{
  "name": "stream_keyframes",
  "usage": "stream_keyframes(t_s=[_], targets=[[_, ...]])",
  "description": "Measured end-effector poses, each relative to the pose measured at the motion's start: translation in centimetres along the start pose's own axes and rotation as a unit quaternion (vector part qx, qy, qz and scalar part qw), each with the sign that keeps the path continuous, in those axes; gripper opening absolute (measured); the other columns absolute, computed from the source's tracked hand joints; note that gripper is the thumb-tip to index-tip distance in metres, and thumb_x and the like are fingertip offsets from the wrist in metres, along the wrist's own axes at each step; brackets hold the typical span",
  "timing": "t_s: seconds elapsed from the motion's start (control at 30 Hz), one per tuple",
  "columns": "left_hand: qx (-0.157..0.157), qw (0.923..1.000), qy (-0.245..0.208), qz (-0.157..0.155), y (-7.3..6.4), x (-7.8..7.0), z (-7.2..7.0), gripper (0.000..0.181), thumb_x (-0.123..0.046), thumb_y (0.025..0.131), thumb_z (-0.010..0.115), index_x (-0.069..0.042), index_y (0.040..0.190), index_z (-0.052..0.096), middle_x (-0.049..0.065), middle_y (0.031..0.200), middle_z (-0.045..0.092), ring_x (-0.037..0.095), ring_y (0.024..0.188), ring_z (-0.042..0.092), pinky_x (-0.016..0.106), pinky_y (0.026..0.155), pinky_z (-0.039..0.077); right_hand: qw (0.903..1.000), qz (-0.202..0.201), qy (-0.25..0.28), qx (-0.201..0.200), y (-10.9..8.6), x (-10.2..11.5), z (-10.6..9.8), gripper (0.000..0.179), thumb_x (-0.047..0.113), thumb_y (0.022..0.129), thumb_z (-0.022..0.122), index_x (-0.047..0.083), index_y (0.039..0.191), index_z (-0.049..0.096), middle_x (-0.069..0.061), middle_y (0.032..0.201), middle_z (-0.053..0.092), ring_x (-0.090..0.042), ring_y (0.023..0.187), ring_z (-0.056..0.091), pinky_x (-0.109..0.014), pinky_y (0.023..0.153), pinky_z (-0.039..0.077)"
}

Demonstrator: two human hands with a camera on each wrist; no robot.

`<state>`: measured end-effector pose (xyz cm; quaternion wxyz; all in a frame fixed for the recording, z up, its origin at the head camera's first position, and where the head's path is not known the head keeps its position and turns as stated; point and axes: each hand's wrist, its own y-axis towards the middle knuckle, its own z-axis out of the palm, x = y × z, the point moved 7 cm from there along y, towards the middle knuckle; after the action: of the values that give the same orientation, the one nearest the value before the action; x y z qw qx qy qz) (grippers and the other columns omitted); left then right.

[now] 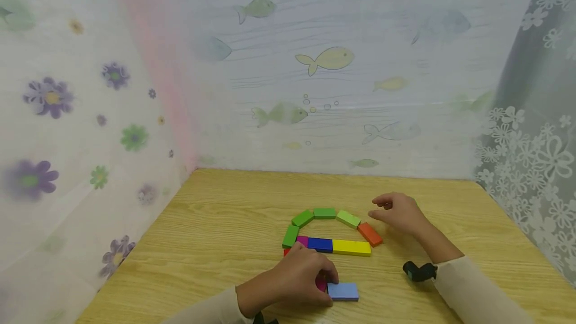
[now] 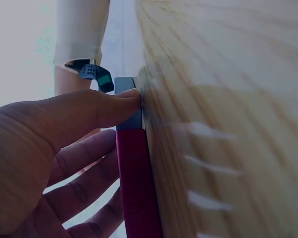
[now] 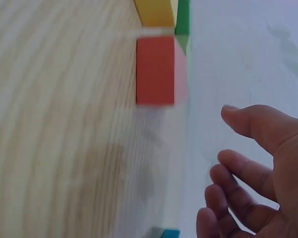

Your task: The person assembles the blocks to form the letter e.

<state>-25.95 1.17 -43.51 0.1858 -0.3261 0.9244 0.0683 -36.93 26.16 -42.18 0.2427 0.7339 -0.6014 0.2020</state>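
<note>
My left hand (image 1: 299, 276) is low over the near part of the table, thumb and fingers pinching a light blue block (image 1: 343, 291) across its sides. End to end with it lies a magenta block (image 2: 138, 183), mostly covered by the hand in the head view. My right hand (image 1: 400, 214) hovers right of the arch, fingers loosely bent and holding nothing. Nearest to it is an orange block (image 1: 370, 234), the arch's right end. From there the arch runs through a light green block (image 1: 348, 219) to several green blocks (image 1: 325, 213).
Below the arch, a magenta block (image 1: 302, 240), a dark blue block (image 1: 320, 245) and a yellow block (image 1: 352, 248) form a straight row. A red block (image 1: 286, 252) shows partly behind the left hand. Patterned curtains (image 1: 333, 114) surround the wooden table (image 1: 216, 224).
</note>
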Motion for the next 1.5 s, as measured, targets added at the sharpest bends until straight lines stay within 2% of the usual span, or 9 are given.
stream_keyframes(t_s=[0.27, 0.47, 0.57, 0.83, 1.1, 1.5], targets=[[0.002, 1.0, -0.003, 0.003, 0.0, -0.1, 0.0, 0.025, -0.042, 0.078, 0.091, -0.037, 0.097, 0.076, -0.032, 0.08, 0.06, -0.01, 0.073, 0.051, 0.031, 0.078, 0.029, 0.9993, 0.009, -0.035, -0.003, 0.2, -2.7, -2.3, 0.055, 0.037, 0.095, 0.075, 0.003, 0.137, 0.065, -0.025, 0.137, 0.063, -0.044, 0.121, 0.061, -0.056, 0.094, 0.055], [0.001, 1.0, -0.001, 0.001, 0.0, -0.2, -0.2, 0.021, -0.054, 0.084, 0.082, -0.038, 0.097, 0.076, -0.032, 0.077, 0.059, -0.008, 0.07, 0.05, 0.032, 0.079, 0.03, 0.9978, 0.006, -0.066, 0.009, 0.6, -4.7, -3.2, 0.058, 0.037, 0.094, 0.076, 0.003, 0.139, 0.063, -0.029, 0.145, 0.054, -0.054, 0.132, 0.049, -0.069, 0.102, 0.045], [0.001, 1.0, 0.003, -0.003, 0.0, -0.1, -0.2, 0.018, -0.053, 0.087, 0.08, -0.038, 0.097, 0.076, -0.032, 0.077, 0.059, -0.009, 0.07, 0.05, 0.032, 0.08, 0.03, 0.9975, 0.0, -0.069, 0.012, 0.7, -5.3, -3.5, 0.056, 0.032, 0.093, 0.078, 0.002, 0.138, 0.064, -0.03, 0.147, 0.053, -0.056, 0.134, 0.046, -0.071, 0.105, 0.041], [0.001, 1.0, 0.0, -0.008, 0.0, -0.1, -0.2, 0.015, -0.049, 0.088, 0.081, -0.037, 0.095, 0.076, -0.033, 0.078, 0.06, -0.01, 0.071, 0.051, 0.032, 0.081, 0.03, 0.9942, -0.005, -0.1, 0.039, 0.8, -5.5, -3.3, 0.05, 0.02, 0.091, 0.079, 0.002, 0.136, 0.067, -0.029, 0.15, 0.05, -0.059, 0.136, 0.041, -0.073, 0.106, 0.038], [0.003, 0.9999, 0.001, -0.015, 0.1, -0.1, -0.2, 0.015, -0.048, 0.087, 0.082, -0.037, 0.095, 0.076, -0.033, 0.078, 0.06, -0.009, 0.07, 0.051, 0.032, 0.081, 0.03, 0.9916, -0.019, -0.121, 0.04, 0.9, -5.4, -3.1, 0.04, 0.012, 0.091, 0.077, 0.002, 0.13, 0.07, -0.03, 0.15, 0.05, -0.061, 0.134, 0.042, -0.073, 0.106, 0.039], [0.008, 0.9998, 0.001, -0.019, 0.3, -0.1, -0.1, 0.017, -0.049, 0.086, 0.083, -0.036, 0.095, 0.077, -0.032, 0.077, 0.06, -0.006, 0.07, 0.05, 0.032, 0.08, 0.031, 0.9909, 0.0, -0.129, 0.037, 1.3, -6.2, -3.2, 0.048, 0.009, 0.094, 0.072, -0.004, 0.138, 0.061, -0.033, 0.146, 0.052, -0.06, 0.131, 0.046, -0.07, 0.102, 0.043]])
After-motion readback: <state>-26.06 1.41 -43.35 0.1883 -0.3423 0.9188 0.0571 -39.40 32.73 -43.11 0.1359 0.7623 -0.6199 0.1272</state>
